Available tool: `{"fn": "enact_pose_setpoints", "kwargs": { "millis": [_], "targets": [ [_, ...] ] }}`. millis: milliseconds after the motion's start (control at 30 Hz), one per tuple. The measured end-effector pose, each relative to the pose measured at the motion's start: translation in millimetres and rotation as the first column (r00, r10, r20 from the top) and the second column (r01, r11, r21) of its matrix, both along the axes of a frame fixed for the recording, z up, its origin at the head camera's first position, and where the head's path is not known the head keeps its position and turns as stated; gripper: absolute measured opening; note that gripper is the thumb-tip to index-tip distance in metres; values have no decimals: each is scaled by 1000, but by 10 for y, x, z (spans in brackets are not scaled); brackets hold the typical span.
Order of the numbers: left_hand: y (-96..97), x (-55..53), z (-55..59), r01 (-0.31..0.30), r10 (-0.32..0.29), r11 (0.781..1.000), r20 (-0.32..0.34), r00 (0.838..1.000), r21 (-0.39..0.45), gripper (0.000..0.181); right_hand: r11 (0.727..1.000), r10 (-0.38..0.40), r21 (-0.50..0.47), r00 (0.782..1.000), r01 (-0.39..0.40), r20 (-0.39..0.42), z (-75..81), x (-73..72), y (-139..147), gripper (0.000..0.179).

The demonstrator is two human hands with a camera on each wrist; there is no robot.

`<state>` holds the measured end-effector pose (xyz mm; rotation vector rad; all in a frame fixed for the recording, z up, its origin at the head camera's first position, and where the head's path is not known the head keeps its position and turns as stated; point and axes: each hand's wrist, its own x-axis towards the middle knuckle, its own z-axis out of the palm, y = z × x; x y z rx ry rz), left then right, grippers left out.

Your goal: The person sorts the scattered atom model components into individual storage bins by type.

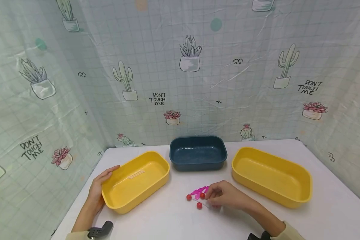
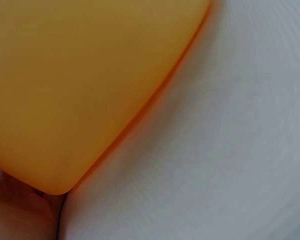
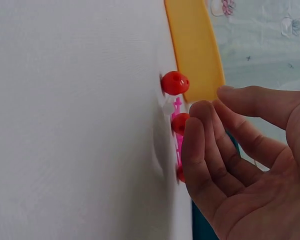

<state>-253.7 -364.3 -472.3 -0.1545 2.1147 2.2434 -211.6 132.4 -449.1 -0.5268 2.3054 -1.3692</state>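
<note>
My left hand lies along the left end of a yellow tray, its fingers against the outer wall near the rim. Thin pale sticks rest inside. In the left wrist view the tray's wall hides most of that hand. Bent fingers of my right hand hover over small things at the table's middle, with nothing visible between thumb and fingertips. Beside it lie red beads, bright pink plastic pieces and a small clear piece; the right wrist view shows a hole in one bead.
A dark blue tray stands at the table's back edge. On the right is another yellow tray. A cactus-print sheet hangs behind and at both sides of the white table.
</note>
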Motion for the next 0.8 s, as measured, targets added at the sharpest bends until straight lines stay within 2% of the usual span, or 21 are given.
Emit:
{"fn": "enact_pose_setpoints", "kwargs": {
  "millis": [400, 800],
  "targets": [
    [-1, 13, -14, 1, -1, 1000, -16, 1000, 22, 49, 1000, -7, 20, 1000, 7, 8, -66, 1, -3, 11],
    [16, -19, 30, 8, -8, 1000, -3, 1000, -10, 49, 997, -10, 71, 998, 14, -57, -119, 15, -23, 11]
  ]
}}
